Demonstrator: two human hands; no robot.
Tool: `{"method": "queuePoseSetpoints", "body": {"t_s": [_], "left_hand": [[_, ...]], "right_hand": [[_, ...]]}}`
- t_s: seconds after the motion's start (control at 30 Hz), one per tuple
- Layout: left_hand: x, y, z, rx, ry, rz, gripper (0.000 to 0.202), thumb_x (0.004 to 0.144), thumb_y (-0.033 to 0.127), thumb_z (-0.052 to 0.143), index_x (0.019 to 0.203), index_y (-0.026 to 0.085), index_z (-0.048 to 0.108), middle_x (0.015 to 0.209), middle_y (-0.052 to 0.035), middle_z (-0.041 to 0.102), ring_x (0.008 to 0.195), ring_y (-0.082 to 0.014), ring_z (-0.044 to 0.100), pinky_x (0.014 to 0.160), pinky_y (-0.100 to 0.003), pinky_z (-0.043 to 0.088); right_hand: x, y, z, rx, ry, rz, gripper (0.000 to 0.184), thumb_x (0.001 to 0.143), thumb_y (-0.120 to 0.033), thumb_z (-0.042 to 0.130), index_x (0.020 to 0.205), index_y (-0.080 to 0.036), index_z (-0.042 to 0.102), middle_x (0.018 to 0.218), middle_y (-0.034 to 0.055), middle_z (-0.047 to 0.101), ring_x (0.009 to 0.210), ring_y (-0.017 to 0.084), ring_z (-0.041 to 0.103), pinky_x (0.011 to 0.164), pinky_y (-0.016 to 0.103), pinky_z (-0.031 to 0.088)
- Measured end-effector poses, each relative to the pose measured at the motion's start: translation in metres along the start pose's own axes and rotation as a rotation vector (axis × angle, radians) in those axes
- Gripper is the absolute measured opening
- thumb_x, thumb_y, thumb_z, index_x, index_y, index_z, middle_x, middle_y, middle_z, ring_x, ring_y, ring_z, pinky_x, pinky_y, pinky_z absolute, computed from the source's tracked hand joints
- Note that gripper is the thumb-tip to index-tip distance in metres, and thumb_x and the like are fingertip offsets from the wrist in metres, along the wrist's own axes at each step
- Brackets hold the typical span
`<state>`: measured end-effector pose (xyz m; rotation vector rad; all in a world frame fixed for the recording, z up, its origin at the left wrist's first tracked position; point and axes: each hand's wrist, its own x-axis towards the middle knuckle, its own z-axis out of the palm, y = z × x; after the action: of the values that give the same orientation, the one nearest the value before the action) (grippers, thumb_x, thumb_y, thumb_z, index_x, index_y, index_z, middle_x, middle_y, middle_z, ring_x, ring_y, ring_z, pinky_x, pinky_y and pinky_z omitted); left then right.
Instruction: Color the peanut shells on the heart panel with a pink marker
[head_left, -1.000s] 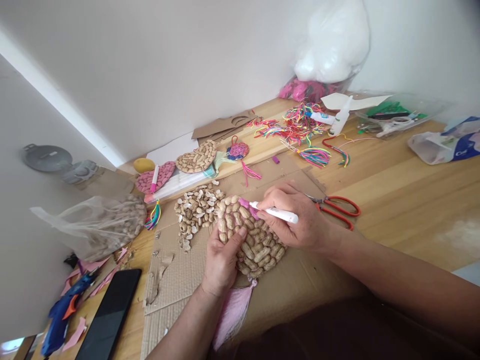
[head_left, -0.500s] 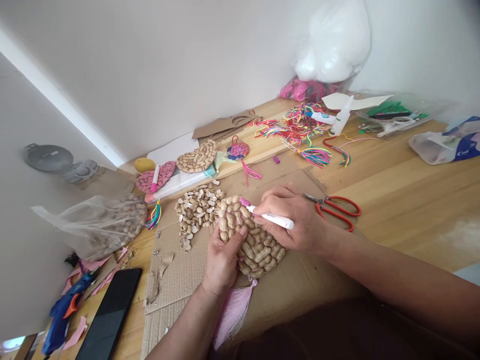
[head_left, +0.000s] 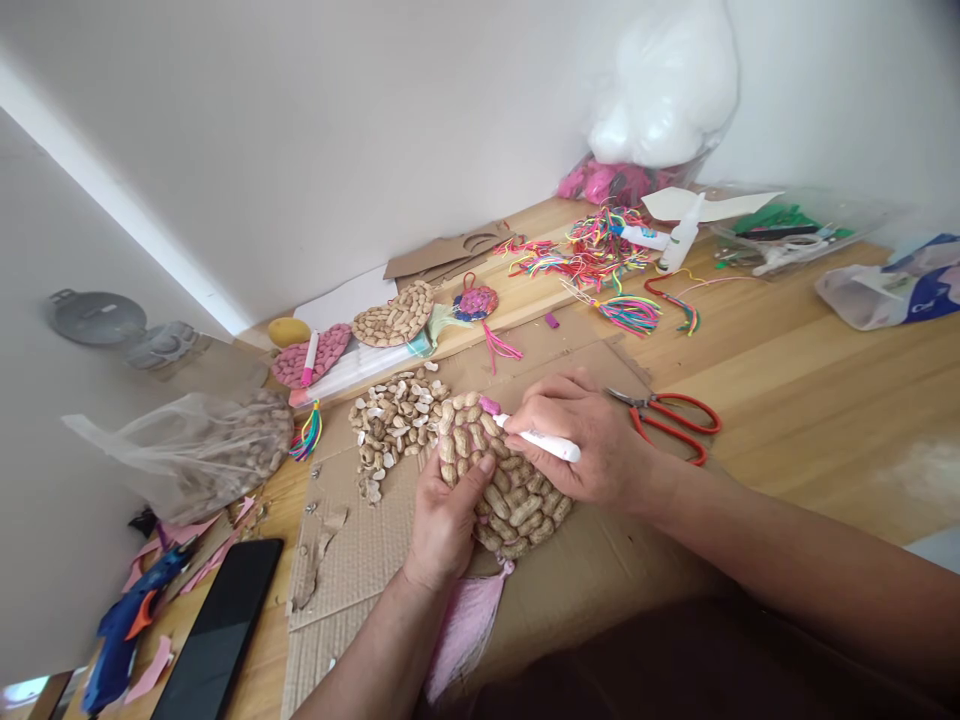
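Note:
My left hand (head_left: 444, 515) grips the near left edge of a rounded piece covered in peanut shells (head_left: 529, 500), thumb on top. A pink tassel (head_left: 466, 625) hangs from its lower edge. One shell near the top edge is coloured pink-purple (head_left: 490, 405); the other shells are mostly natural tan, with pink showing in gaps. My right hand (head_left: 574, 430) is closed around a white marker (head_left: 551, 445), its tip at or close to the pink shell. Part of the piece is hidden under my right hand.
Cardboard (head_left: 360, 560) lies beneath, with a heap of peanut shells (head_left: 397, 410) on it. Red-handled scissors (head_left: 675, 415) lie to the right. A black phone (head_left: 221, 625) and blue glue gun (head_left: 127, 630) are at left. Colourful tassels (head_left: 626, 310) and finished-looking shell hearts (head_left: 394, 312) lie behind.
The white marker and my right hand have shifted very slightly at the pink shell, which shows more evenly coloured. My left hand keeps its hold on the shell piece.

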<state>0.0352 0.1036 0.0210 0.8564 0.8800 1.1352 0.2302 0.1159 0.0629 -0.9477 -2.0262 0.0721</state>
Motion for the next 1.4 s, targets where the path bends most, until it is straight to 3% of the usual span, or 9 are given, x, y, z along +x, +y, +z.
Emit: {"method": "queuePoseSetpoints", "body": {"t_s": [0.3,0.5,0.8,0.97,1.17,1.4], "left_hand": [[-0.001,0.001,0.002,-0.038,0.000,-0.020,0.051,0.083,0.024,0.080,0.131,0.023,0.063,0.123,-0.0112,0.075,0.112,-0.0306,0.073,0.098,-0.045,0.058],[-0.001,0.003,0.004,-0.001,0.004,-0.050,0.050,0.079,0.028,0.083,0.126,0.022,0.066,0.122,-0.0115,0.076,0.110,-0.0321,0.074,0.097,-0.047,0.058],[0.002,0.004,0.001,0.013,0.026,-0.058,0.062,0.076,0.030,0.085,0.134,0.025,0.062,0.123,-0.0108,0.076,0.108,-0.0310,0.075,0.096,-0.045,0.059],[0.000,0.005,0.003,0.016,-0.018,-0.052,0.062,0.077,0.026,0.085,0.134,0.026,0.061,0.124,-0.0097,0.075,0.111,-0.0296,0.073,0.099,-0.044,0.057],[-0.003,0.005,0.000,0.140,-0.048,-0.012,0.063,0.077,0.027,0.085,0.135,0.026,0.062,0.128,-0.0097,0.073,0.118,-0.0298,0.070,0.105,-0.045,0.053],[-0.009,0.008,0.006,0.244,-0.125,0.019,0.062,0.077,0.030,0.085,0.135,0.026,0.063,0.131,-0.0093,0.072,0.120,-0.0302,0.068,0.104,-0.043,0.053]], "right_hand": [[0.000,0.003,-0.006,0.006,0.109,0.115,0.003,0.097,-0.024,0.062,0.096,-0.021,0.063,0.084,0.0033,0.071,0.084,0.021,0.062,0.081,0.037,0.040],[0.002,0.001,-0.010,0.154,0.043,0.207,0.006,0.097,-0.025,0.061,0.094,-0.021,0.063,0.085,0.0031,0.072,0.083,0.020,0.064,0.078,0.035,0.044],[0.006,0.005,-0.012,0.318,0.189,0.376,0.010,0.100,-0.028,0.059,0.097,-0.020,0.064,0.081,0.0016,0.070,0.073,0.016,0.065,0.067,0.028,0.049],[0.005,0.014,-0.010,0.534,0.117,0.528,0.019,0.101,-0.034,0.056,0.107,-0.019,0.065,0.079,0.0020,0.070,0.071,0.016,0.065,0.062,0.026,0.048],[0.011,0.013,-0.017,0.665,0.004,0.634,0.024,0.089,-0.035,0.072,0.103,-0.019,0.063,0.072,-0.0037,0.059,0.061,0.012,0.051,0.056,0.025,0.043],[0.007,0.007,-0.013,1.007,-0.134,0.754,0.044,0.075,-0.039,0.085,0.107,-0.024,0.058,0.081,-0.0044,0.062,0.060,0.011,0.055,0.052,0.024,0.046]]}}
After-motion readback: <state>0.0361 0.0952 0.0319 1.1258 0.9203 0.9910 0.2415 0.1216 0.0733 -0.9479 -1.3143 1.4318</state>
